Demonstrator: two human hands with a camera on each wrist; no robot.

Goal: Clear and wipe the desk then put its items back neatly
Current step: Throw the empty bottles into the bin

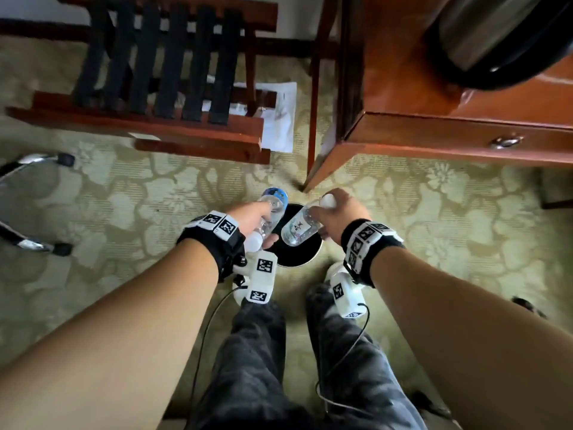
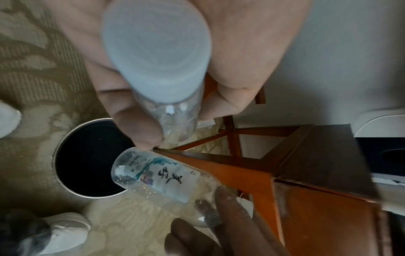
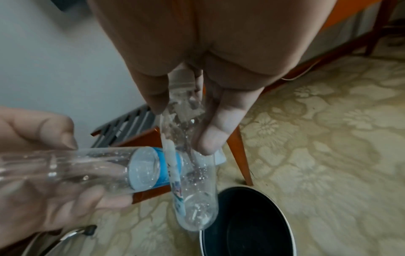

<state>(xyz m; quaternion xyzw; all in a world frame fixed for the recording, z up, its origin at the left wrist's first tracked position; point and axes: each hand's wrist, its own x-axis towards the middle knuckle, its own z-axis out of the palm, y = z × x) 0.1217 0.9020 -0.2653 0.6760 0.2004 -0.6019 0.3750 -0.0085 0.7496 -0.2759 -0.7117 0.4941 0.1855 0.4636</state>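
Note:
Both hands hover over a round black bin with a silver rim (image 1: 298, 264) on the carpet. My left hand (image 1: 260, 219) grips a clear empty bottle with a blue label (image 1: 274, 201), its white cap (image 2: 157, 52) toward my wrist and its base pointing away. My right hand (image 1: 329, 218) holds a second clear bottle with a white label and black script (image 1: 300, 228) by the neck, tilted base-down over the bin's opening (image 2: 87, 155). In the right wrist view that bottle (image 3: 192, 181) crosses in front of the blue-labelled one (image 3: 92, 169), above the bin (image 3: 247, 225).
The wooden desk's corner and leg (image 1: 403, 131) stand just beyond the bin, with a drawer handle (image 1: 507, 141) and a dark round appliance (image 1: 502, 35) on top. A wooden luggage rack (image 1: 161, 72) and a sheet of paper (image 1: 279, 119) lie at the back left. Chair casters (image 1: 63, 248) are left.

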